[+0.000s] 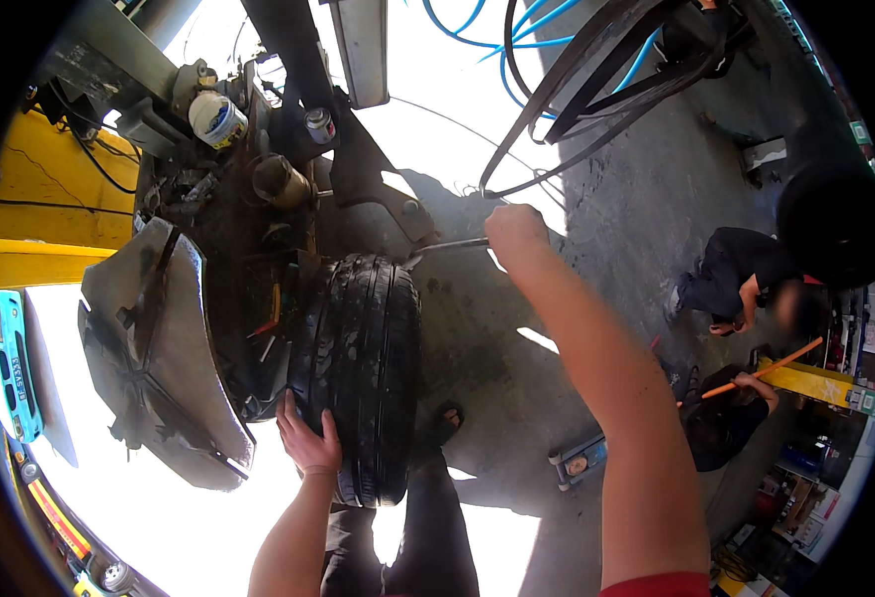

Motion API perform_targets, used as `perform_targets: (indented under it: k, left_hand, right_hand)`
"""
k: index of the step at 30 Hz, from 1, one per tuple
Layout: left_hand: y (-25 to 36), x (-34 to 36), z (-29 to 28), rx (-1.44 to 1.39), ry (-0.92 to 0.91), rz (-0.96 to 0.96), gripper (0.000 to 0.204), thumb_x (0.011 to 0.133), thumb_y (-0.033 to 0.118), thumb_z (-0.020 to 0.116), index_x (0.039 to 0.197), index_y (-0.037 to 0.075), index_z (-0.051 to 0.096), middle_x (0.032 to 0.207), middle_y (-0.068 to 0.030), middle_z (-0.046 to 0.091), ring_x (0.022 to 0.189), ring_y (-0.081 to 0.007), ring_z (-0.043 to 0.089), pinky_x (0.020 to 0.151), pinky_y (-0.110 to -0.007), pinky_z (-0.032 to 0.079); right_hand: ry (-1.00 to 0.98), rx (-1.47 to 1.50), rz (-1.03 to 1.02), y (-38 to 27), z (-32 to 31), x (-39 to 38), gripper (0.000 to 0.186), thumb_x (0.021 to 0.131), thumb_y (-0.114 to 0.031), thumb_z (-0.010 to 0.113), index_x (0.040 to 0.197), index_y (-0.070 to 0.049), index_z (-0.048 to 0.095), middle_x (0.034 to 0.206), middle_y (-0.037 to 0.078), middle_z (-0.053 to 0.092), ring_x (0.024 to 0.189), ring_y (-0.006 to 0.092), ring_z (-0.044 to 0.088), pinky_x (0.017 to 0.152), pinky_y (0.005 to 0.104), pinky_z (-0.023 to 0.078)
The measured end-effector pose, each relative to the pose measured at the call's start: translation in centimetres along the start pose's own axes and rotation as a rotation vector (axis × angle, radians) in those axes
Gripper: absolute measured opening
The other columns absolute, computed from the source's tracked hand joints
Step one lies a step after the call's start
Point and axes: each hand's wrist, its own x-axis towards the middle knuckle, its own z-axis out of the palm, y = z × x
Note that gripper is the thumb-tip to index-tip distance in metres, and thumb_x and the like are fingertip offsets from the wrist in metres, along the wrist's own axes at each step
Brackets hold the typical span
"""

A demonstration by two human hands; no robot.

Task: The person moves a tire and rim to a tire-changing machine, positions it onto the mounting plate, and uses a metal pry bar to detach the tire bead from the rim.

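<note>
A black tire [366, 378] stands with its tread facing me, against a dark, grimy machine. My left hand [310, 438] rests on the tire's lower left edge, fingers spread and lying against the rubber. Out in front, my right hand [518, 235] is closed in a fist around a thin metal tire lever [449, 245]. The lever runs left from the fist, and its far end meets the tire's top edge. Just above that spot is a dark metal arm [383, 189] of the machine. The tire's inner side and the lever's grip are hidden.
A white bucket [217, 120], a small can [319, 125] and a grimy container [280, 181] sit on the machine. Curved metal plates [159, 348] stand at left. Black hoops [596, 80] hang at upper right. Two people [741, 279] work at right, near a floor jack [579, 462].
</note>
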Motion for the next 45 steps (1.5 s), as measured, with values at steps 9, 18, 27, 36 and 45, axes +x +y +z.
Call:
perform_targets:
  k: [9, 18, 27, 36, 45]
  left_hand:
    - [-1.7, -0.9, 0.8, -0.111, 0.021, 0.077, 0.066, 0.097, 0.036, 0.063, 0.148, 0.001, 0.042, 0.145, -0.0237, 0.049, 0.135, -0.0439, 0.047, 0.112, -0.048, 0.038]
    - [-2.2, -1.1, 0.9, -0.148, 0.045, 0.086, 0.070, 0.093, 0.037, 0.070, 0.145, -0.002, 0.045, 0.141, -0.0249, 0.052, 0.131, -0.0441, 0.051, 0.110, -0.049, 0.042]
    - [-2.4, -1.2, 0.9, -0.202, 0.009, 0.048, 0.069, 0.095, 0.035, 0.069, 0.148, -0.002, 0.044, 0.143, -0.0242, 0.051, 0.134, -0.0419, 0.049, 0.112, -0.048, 0.039]
    - [-1.9, -1.9, 1.6, -0.237, -0.007, 0.030, 0.068, 0.099, 0.036, 0.063, 0.151, -0.002, 0.039, 0.147, -0.0216, 0.047, 0.138, -0.0374, 0.045, 0.116, -0.046, 0.032]
    - [-1.2, -2.5, 1.8, -0.191, -0.012, -0.036, 0.077, 0.098, 0.046, 0.061, 0.150, -0.004, 0.037, 0.147, -0.0245, 0.047, 0.138, -0.0403, 0.044, 0.116, -0.050, 0.033]
  right_hand:
    - [0.007, -0.060, -0.098, 2.5, -1.2, -0.6, 0.021, 0.079, -0.019, 0.077, 0.098, -0.009, 0.078, 0.100, 0.008, 0.076, 0.097, 0.0252, 0.074, 0.080, 0.0389, 0.062]
    - [0.100, -0.058, -0.105, 4.8, 0.9, 0.7, 0.016, 0.075, -0.011, 0.073, 0.089, -0.005, 0.077, 0.094, 0.014, 0.074, 0.093, 0.0322, 0.073, 0.080, 0.0436, 0.060]
    - [0.279, -0.090, -0.220, 8.8, 3.5, 2.6, 0.010, 0.069, -0.009, 0.070, 0.074, 0.000, 0.071, 0.081, 0.020, 0.069, 0.083, 0.0402, 0.069, 0.074, 0.0488, 0.057]
    - [0.097, -0.281, -0.106, 10.3, -1.3, 2.4, 0.016, 0.071, -0.019, 0.069, 0.076, -0.005, 0.077, 0.084, 0.017, 0.073, 0.084, 0.0347, 0.072, 0.077, 0.0448, 0.057]
    - [0.154, -0.325, -0.130, 13.6, -1.7, 4.7, 0.018, 0.066, -0.022, 0.069, 0.075, -0.009, 0.078, 0.080, 0.018, 0.073, 0.080, 0.0355, 0.072, 0.074, 0.0468, 0.057]
